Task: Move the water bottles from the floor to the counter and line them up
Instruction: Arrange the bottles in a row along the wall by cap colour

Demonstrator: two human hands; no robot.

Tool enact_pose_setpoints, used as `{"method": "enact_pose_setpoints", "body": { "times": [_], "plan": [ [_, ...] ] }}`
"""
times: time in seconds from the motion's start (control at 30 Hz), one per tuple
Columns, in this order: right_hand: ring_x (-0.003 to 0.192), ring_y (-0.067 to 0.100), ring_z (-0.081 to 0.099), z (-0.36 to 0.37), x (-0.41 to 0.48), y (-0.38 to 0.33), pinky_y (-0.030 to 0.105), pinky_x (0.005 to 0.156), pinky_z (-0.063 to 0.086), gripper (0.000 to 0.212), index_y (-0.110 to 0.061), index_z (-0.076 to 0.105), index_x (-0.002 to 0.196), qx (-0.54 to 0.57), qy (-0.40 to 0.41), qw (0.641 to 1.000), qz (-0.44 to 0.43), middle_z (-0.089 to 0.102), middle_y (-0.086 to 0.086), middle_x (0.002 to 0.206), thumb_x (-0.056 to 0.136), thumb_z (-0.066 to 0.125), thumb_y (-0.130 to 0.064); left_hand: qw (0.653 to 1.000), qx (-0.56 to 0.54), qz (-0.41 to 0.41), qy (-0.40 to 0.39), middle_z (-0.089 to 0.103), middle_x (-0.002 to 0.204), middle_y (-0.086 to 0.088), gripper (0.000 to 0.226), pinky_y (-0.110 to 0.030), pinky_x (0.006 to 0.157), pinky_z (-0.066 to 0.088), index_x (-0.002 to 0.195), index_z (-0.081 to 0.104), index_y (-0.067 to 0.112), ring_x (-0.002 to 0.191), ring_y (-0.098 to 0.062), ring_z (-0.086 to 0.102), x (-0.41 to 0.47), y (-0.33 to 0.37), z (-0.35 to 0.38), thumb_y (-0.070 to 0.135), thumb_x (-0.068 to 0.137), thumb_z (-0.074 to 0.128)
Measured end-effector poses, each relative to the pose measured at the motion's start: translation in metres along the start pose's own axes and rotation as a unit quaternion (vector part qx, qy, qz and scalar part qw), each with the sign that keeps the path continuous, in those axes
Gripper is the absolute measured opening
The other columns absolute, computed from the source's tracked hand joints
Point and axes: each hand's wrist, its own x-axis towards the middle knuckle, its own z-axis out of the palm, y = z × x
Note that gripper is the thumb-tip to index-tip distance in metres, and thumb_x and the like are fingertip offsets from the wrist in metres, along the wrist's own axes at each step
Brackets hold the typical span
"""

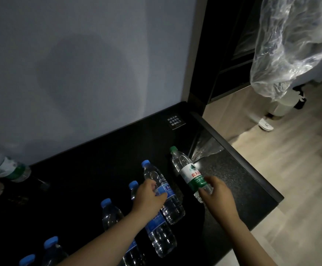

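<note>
Six bottles stand in a slanting row on the dark counter (102, 150): five blue-capped bottles (110, 214) and one green-capped bottle (189, 174) at the far right end. All are clear plastic with water inside; the green one wears a white and green label with red characters. The left hand (148, 196) has its grip closed around the blue-capped bottle nearest the green one, and the right hand (218, 194) has its grip wrapped on the green one's lower half. Right of that bottle, bare counter runs to the edge, then wooden floor (290, 189). Two other bottles (8, 169) lie far left.
</note>
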Motion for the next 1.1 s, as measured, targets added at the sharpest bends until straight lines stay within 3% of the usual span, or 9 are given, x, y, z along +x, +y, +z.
{"method": "enact_pose_setpoints", "body": {
  "times": [0.1,0.47,0.67,0.8,0.97,1.1],
  "plan": [
    [0.108,0.020,0.057,0.004,0.015,0.000,0.031,0.087,0.048,0.048,-0.016,0.055,0.126,-0.017,-0.004,1.000,-0.006,0.059,0.006,0.122,0.082,0.069,-0.031,1.000,0.005,-0.019,0.011,0.057,0.082,0.008,0.021,-0.016,0.058,0.048,0.091,0.048,0.021,0.068,-0.004,0.057,0.008,0.001,0.006,0.012,0.085,0.066],
    [0.112,0.030,0.052,0.039,0.059,-0.012,0.038,0.090,0.046,0.064,-0.011,0.043,0.132,-0.021,-0.051,0.998,0.021,0.051,0.013,0.126,0.078,0.069,-0.033,0.994,0.072,-0.076,0.034,0.060,0.087,0.002,0.035,-0.016,0.046,0.037,0.114,0.048,0.008,0.066,-0.007,0.056,0.045,0.000,0.018,0.019,0.085,0.064],
    [0.114,0.030,0.053,0.049,0.075,-0.018,0.041,0.093,0.048,0.073,-0.011,0.038,0.133,-0.037,-0.078,0.996,0.028,0.049,0.013,0.127,0.075,0.073,-0.038,0.989,0.036,-0.144,0.015,0.062,0.103,-0.003,0.048,-0.018,0.046,0.035,0.125,0.046,0.011,0.072,-0.009,0.056,0.076,0.000,0.026,0.028,0.085,0.066],
    [0.110,0.029,0.054,0.054,0.081,-0.016,0.040,0.090,0.049,0.067,-0.011,0.040,0.128,-0.055,-0.079,0.995,0.028,0.050,0.012,0.124,0.076,0.072,-0.038,0.984,0.001,-0.176,0.023,0.063,0.109,-0.008,0.049,-0.021,0.049,0.039,0.120,0.052,0.010,0.088,-0.019,0.063,0.088,-0.006,0.028,0.029,0.079,0.072],
    [0.109,0.031,0.056,0.057,0.083,-0.012,0.040,0.087,0.049,0.065,-0.010,0.042,0.125,-0.073,-0.082,0.993,0.034,0.052,0.012,0.123,0.076,0.070,-0.042,0.980,-0.036,-0.193,0.020,0.059,0.115,-0.011,0.060,-0.023,0.054,0.043,0.121,0.050,0.010,0.093,-0.023,0.063,0.094,-0.012,0.032,0.030,0.072,0.077],
    [0.104,0.030,0.058,0.056,0.080,-0.013,0.038,0.084,0.049,0.060,-0.010,0.046,0.121,-0.063,-0.072,0.995,0.040,0.056,0.011,0.119,0.076,0.070,-0.040,0.981,-0.050,-0.184,0.025,0.063,0.105,-0.007,0.046,-0.023,0.058,0.044,0.112,0.053,0.008,0.090,-0.019,0.063,0.091,-0.010,0.031,0.023,0.075,0.076]
  ]
}}
